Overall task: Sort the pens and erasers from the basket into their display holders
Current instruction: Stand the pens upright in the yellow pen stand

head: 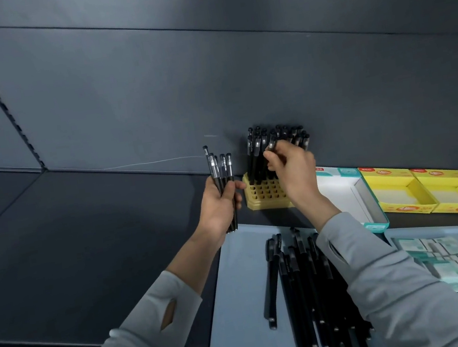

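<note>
Left hand (220, 204) was wrapped round a bundle of pens (220, 171), caps up, gripping the lower barrels. Just right of it, the pen holder (263, 195) (yellow, grid of holes) stood on the shelf (95, 223) against the back wall. Its back rows were filled and its front holes were free.

Right hand (292, 169) pinched a single pen (273, 143) near the cap end, above the filled rows. Whether the tip was seated could not be told.

Loose pens (308, 295) lay below in the basket (241, 305).

Judgement: the pens looked light and stiff, with smooth barrels likely to slide in a bundle. Best to feed them singly, pinched high on the barrel, so the tip can be steered into a hole.

Further right sat an empty white box (356, 199) and yellow boxes (432, 190). The erasers (449, 262) sat packed at far right. They were probably light, wrapped blocks, best pinched across the short sides.
</note>
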The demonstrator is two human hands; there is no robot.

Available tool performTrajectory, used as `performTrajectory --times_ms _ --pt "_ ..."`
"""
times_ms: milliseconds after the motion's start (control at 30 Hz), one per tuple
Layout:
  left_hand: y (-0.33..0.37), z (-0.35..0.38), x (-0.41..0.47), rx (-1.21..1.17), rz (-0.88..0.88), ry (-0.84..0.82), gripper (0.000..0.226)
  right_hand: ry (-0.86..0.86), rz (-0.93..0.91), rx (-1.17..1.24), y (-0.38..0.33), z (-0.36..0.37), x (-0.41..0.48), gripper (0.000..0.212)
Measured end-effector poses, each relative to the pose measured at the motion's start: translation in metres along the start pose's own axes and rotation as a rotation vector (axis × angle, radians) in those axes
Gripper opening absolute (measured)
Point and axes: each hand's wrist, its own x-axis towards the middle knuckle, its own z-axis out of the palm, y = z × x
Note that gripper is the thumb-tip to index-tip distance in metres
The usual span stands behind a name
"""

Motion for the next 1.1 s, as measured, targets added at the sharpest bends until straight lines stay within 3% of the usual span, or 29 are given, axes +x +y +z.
performTrajectory --times_ms 267,400,500,667,833,967,1100 --pt "-0.005 -0.002 0.0 -0.112 -0.026 -0.034 0.017 -0.019 0.036 0.053 -0.004 0.002 -0.001 0.017" --pt "-0.004 0.002 -0.001 -0.136 -0.036 -0.033 0.02 0.065 0.069 -0.013 -0.009 -0.007 -0.011 0.035" --pt "-0.003 0.009 -0.002 -0.14 -0.038 -0.036 0.016 -0.085 0.009 0.029 -0.02 -0.013 -0.021 0.041" --pt "-0.003 0.017 -0.005 -0.076 -0.028 -0.045 0.013 -0.243 0.048 0.239 -0.032 -0.018 -0.027 0.015" --pt "-0.005 0.012 -0.004 -0.078 -0.048 -0.015 0.017 -0.142 0.107 0.223 -0.013 -0.024 -0.015 0.009" --pt "-0.002 0.005 -0.005 -0.073 -0.041 -0.014 0.024 0.021 0.149 0.122 0.001 -0.039 -0.006 0.017" --pt "0.001 0.006 -0.007 -0.099 -0.073 -0.043 0.01 0.054 0.094 0.098 0.003 -0.037 -0.005 0.019"
